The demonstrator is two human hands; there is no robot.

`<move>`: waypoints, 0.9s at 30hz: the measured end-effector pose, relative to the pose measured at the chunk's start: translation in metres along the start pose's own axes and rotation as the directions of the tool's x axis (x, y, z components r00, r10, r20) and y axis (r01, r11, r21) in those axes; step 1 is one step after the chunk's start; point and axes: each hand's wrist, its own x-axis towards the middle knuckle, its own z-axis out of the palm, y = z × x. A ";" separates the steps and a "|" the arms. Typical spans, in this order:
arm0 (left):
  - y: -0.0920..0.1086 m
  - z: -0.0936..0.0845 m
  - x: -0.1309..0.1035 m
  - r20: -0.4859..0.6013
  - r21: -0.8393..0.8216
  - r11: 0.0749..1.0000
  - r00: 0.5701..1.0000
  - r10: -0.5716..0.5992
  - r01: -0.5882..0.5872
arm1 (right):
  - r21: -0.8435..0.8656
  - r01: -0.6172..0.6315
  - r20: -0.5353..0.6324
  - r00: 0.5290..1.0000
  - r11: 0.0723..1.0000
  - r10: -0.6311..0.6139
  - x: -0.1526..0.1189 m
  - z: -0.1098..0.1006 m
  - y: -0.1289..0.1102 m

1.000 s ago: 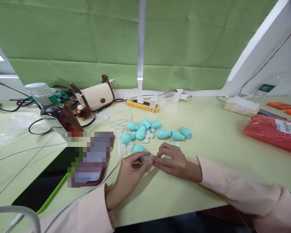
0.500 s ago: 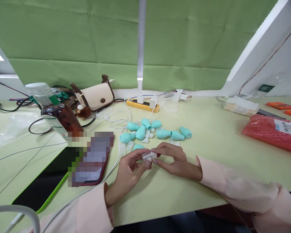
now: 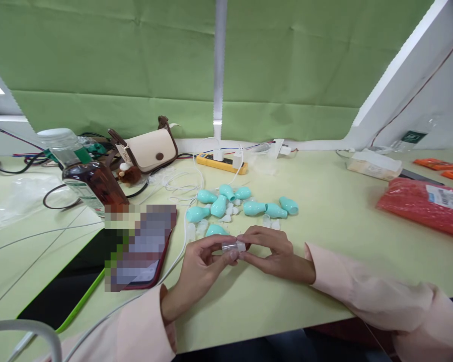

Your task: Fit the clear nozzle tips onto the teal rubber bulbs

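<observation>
One clear tube, above the table's near side, pinched round its body by the left hand and at its right end by the right hand; two-handed adjusting, apparently, the next move calling for light, steady pressure.

A small clear tube — whitish at its right end — sits nearly level, pinched between left hand and right hand.

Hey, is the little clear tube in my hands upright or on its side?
On its side: the clear tube runs lengthwise from the left hand toward the right hand.
</observation>
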 end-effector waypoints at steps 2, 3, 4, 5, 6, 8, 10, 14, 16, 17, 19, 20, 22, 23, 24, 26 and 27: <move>0.001 0.001 0.000 -0.013 -0.002 1.000 1.000 -0.018 0.018 | 0.002 0.014 0.007 1.000 1.000 -0.014 0.000 0.001 -0.001; 0.001 0.001 0.000 -0.021 -0.005 1.000 0.999 -0.025 0.025 | 0.005 0.017 0.010 1.000 1.000 -0.017 0.000 0.001 -0.001; 0.001 0.001 0.000 -0.032 -0.007 0.999 0.999 -0.031 0.031 | 0.011 0.014 0.012 1.000 1.000 -0.015 0.000 0.001 -0.001; 0.002 0.000 0.001 -0.049 -0.007 0.999 0.998 -0.036 0.036 | 0.018 0.002 0.017 1.000 1.000 -0.002 0.000 0.001 -0.002; 0.002 -0.001 0.001 -0.076 -0.006 0.999 0.996 -0.036 0.036 | 0.026 -0.021 0.027 0.999 0.999 0.021 0.001 0.000 -0.002; 0.004 -0.004 0.003 -0.154 -0.017 1.000 0.988 -0.016 0.014 | 0.031 -0.082 0.058 0.995 0.996 0.080 0.002 -0.001 -0.002; 0.005 -0.008 0.006 -0.241 -0.042 0.999 0.970 0.022 -0.033 | -0.032 -0.121 0.114 0.986 0.992 0.124 0.003 -0.001 -0.001; 0.005 -0.011 0.009 -0.325 -0.073 0.994 0.944 0.050 -0.078 | -0.314 -0.086 0.319 0.928 0.946 0.191 0.004 0.001 0.003; 0.004 -0.010 0.009 -0.319 -0.065 0.996 0.947 0.031 -0.055 | -0.424 -0.070 0.406 0.877 0.903 0.258 0.003 0.005 0.005; 0.004 -0.009 0.009 -0.308 -0.050 0.998 0.951 0.023 -0.041 | -0.464 -0.062 0.436 0.852 0.884 0.289 0.003 0.006 0.005; 0.004 -0.008 0.008 -0.280 0.003 1.000 0.960 0.023 -0.023 | -0.514 -0.031 0.484 0.814 0.857 0.320 0.003 0.009 0.004; 0.004 -0.007 0.007 -0.263 0.036 0.999 0.964 0.028 -0.019 | -0.527 -0.012 0.503 0.802 0.850 0.323 0.004 0.010 0.004; 0.006 -0.006 0.006 -0.229 0.085 0.996 0.973 0.035 -0.016 | -0.537 0.020 0.521 0.794 0.844 0.313 0.004 0.011 0.004; 0.006 -0.006 0.005 -0.217 0.095 0.995 0.976 0.037 -0.016 | -0.535 0.027 0.518 0.800 0.844 0.303 0.004 0.011 0.004; 0.007 -0.005 0.004 -0.212 0.097 0.995 0.977 0.038 -0.018 | -0.530 0.028 0.508 0.811 0.847 0.291 0.003 0.011 0.005; 0.008 -0.004 0.004 -0.227 0.093 0.995 0.973 0.044 -0.023 | -0.518 0.016 0.455 0.852 0.855 0.259 0.002 0.011 0.007; 0.008 -0.004 0.004 -0.243 0.088 0.996 0.969 0.047 -0.027 | -0.510 0.004 0.417 0.876 0.860 0.243 0.001 0.011 0.009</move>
